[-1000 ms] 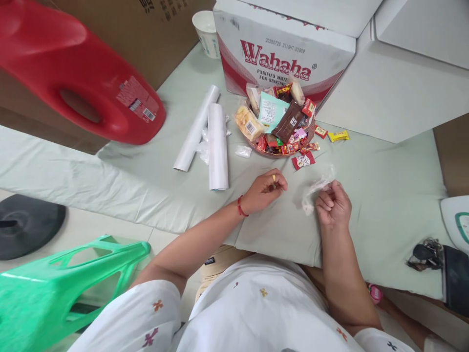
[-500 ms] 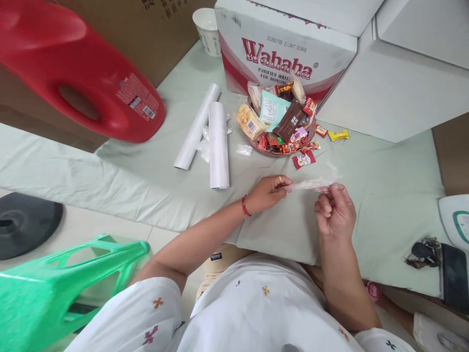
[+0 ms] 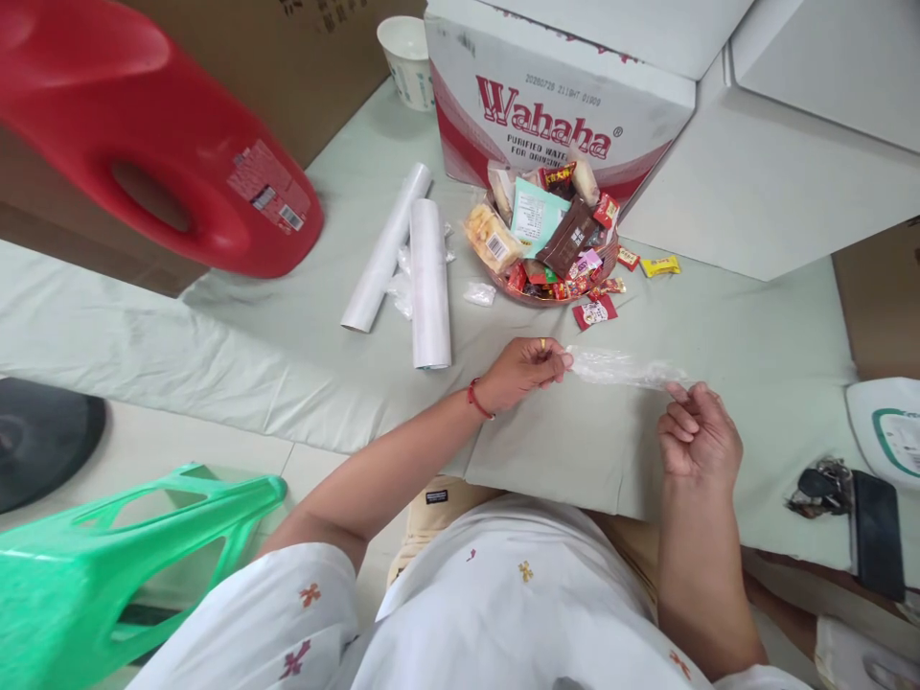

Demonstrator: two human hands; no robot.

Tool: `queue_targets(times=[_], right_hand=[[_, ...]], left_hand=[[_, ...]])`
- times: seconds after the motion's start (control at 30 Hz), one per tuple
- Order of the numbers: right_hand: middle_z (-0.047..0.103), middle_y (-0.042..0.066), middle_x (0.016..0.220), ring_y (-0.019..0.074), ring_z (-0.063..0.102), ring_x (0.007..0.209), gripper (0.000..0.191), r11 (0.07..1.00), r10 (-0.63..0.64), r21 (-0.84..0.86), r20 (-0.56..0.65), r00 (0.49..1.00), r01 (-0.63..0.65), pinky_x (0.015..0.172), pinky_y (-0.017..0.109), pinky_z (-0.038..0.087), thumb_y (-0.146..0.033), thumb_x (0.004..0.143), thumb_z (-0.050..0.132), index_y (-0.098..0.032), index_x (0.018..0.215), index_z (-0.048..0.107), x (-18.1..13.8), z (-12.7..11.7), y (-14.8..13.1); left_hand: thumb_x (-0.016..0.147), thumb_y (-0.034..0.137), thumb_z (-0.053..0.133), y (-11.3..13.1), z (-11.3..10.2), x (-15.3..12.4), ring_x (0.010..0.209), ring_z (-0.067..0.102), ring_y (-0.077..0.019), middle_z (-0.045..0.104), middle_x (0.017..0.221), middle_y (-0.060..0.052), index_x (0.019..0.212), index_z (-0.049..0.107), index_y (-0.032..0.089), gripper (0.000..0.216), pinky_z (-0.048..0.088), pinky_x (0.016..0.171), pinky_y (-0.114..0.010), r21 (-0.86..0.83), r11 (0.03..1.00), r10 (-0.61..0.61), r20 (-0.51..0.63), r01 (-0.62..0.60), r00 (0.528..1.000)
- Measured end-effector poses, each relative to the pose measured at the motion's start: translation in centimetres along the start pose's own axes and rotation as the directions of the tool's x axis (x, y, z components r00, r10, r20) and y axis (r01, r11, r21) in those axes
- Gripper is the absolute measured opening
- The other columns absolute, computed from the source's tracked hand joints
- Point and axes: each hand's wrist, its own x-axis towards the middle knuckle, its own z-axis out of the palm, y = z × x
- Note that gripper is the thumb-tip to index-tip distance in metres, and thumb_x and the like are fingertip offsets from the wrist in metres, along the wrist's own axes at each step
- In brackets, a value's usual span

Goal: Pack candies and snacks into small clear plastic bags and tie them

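A crumpled strip of clear plastic, which looks like a thin plastic bag [image 3: 622, 368], is stretched sideways just above the cloth-covered table [image 3: 546, 436]. My left hand [image 3: 528, 372] pinches its left end between thumb and fingers. At the other end my right hand [image 3: 699, 431] grips it with thumb and forefinger, the other fingers curled in. Beyond the plastic stands a bowl [image 3: 528, 295] heaped with wrapped snacks and sweets. A red candy packet [image 3: 594, 312] lies between the bowl and my hands.
Two white plastic rolls [image 3: 431, 287] lie left of the bowl, beside a small folded plastic packet [image 3: 479, 294]. Behind are a Wahaba carton [image 3: 553, 86] and a paper cup [image 3: 407, 62]. A red jug [image 3: 179, 144] stands left; keys [image 3: 821, 487] and a phone [image 3: 877, 535] lie right.
My right hand has moved right and slightly toward me, drawing the plastic out longer and flatter. My left hand has barely shifted and keeps its pinch.
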Motion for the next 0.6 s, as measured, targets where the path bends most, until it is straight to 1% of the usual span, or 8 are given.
queue_targets(times=[0.13, 0.23, 0.3, 0.37, 0.43, 0.53, 0.57, 0.6], right_hand=[[0.075, 0.004, 0.076, -0.0022, 0.034, 0.037, 0.039, 1.000, -0.010, -0.025, -0.003, 1.000, 0.010, 0.031, 0.007, 0.026, -0.026, 0.066, 0.091, -0.018, 0.078, 0.054, 0.0, -0.6, 0.1], [0.075, 0.004, 0.073, -0.0010, 0.036, 0.037, 0.042, 0.995, -0.075, -0.068, 0.002, 0.997, 0.075, 0.031, 0.009, 0.027, -0.030, 0.065, 0.092, -0.018, 0.078, 0.055, -0.3, -0.7, 0.0], [0.076, 0.004, 0.072, 0.0002, 0.037, 0.037, 0.043, 0.987, -0.129, -0.100, 0.002, 0.992, 0.129, 0.032, 0.010, 0.027, -0.033, 0.065, 0.093, -0.019, 0.078, 0.055, -0.5, -0.7, -0.2], [0.076, 0.003, 0.072, 0.0008, 0.038, 0.037, 0.044, 0.979, -0.161, -0.123, 0.003, 0.987, 0.160, 0.032, 0.011, 0.028, -0.036, 0.065, 0.094, -0.019, 0.079, 0.056, -0.6, -0.8, -0.3], [0.075, 0.002, 0.071, 0.0005, 0.036, 0.037, 0.045, 0.980, -0.144, -0.137, 0.021, 0.989, 0.146, 0.032, 0.011, 0.026, -0.037, 0.064, 0.094, -0.019, 0.079, 0.056, -0.5, -1.0, -0.2], [0.074, 0.002, 0.071, 0.0002, 0.035, 0.037, 0.047, 0.979, -0.032, -0.199, 0.088, 0.996, 0.049, 0.032, 0.012, 0.023, -0.040, 0.063, 0.095, -0.018, 0.081, 0.058, -0.3, -1.5, 0.1], [0.074, 0.002, 0.074, 0.0006, 0.036, 0.038, 0.046, 0.969, -0.023, -0.243, 0.098, 0.995, 0.046, 0.032, 0.013, 0.024, -0.042, 0.065, 0.094, -0.018, 0.083, 0.059, -0.3, -1.6, 0.3], [0.074, 0.002, 0.078, 0.0014, 0.038, 0.040, 0.045, 0.952, -0.061, -0.294, 0.090, 0.994, 0.085, 0.034, 0.014, 0.026, -0.044, 0.068, 0.092, -0.019, 0.087, 0.060, -0.3, -1.8, 0.4]], left_hand=[[0.077, 0.070, 0.074, 0.3, -0.2, -0.1, 0.054, 0.038, -0.0062, 0.049, 0.058, 0.005, 0.072, 0.063, 0.015, 0.057, 0.026, 0.052, -0.022, 0.048, 0.999, 0.011, 0.015, -0.012, 1.000], [0.075, 0.069, 0.077, 0.5, -0.4, 0.0, 0.053, 0.036, -0.0061, 0.045, 0.056, 0.006, 0.067, 0.060, 0.015, 0.057, 0.023, 0.052, -0.024, 0.051, 0.999, -0.007, 0.018, 0.006, 1.000], [0.071, 0.066, 0.081, 0.6, -0.5, 0.0, 0.053, 0.034, -0.0058, 0.044, 0.056, 0.007, 0.066, 0.058, 0.015, 0.056, 0.021, 0.052, -0.024, 0.051, 0.998, -0.031, 0.035, 0.029, 0.999], [0.068, 0.064, 0.084, 0.7, -0.6, 0.1, 0.053, 0.034, -0.0054, 0.046, 0.057, 0.006, 0.065, 0.057, 0.015, 0.056, 0.020, 0.053, -0.024, 0.038, 0.998, -0.042, 0.050, 0.041, 0.998], [0.067, 0.061, 0.086, 0.7, -0.8, 0.0, 0.054, 0.037, -0.0052, 0.051, 0.059, 0.005, 0.065, 0.056, 0.016, 0.055, 0.022, 0.053, -0.023, 0.006, 0.999, -0.046, 0.061, 0.045, 0.997], [0.067, 0.057, 0.087, 0.8, -1.1, 0.1, 0.051, 0.037, -0.0042, 0.051, 0.059, 0.005, 0.065, 0.054, 0.016, 0.053, 0.021, 0.050, -0.022, -0.093, 0.992, -0.079, 0.066, 0.085, 0.995], [0.068, 0.055, 0.087, 0.8, -1.2, 0.1, 0.049, 0.035, -0.0036, 0.048, 0.057, 0.006, 0.065, 0.053, 0.017, 0.052, 0.019, 0.048, -0.022, -0.133, 0.986, -0.096, 0.061, 0.103, 0.993], [0.067, 0.054, 0.087, 0.9, -1.3, 0.1, 0.047, 0.032, -0.0029, 0.045, 0.054, 0.007, 0.064, 0.052, 0.017, 0.052, 0.016, 0.046, -0.022, -0.173, 0.978, -0.113, 0.054, 0.120, 0.992]])
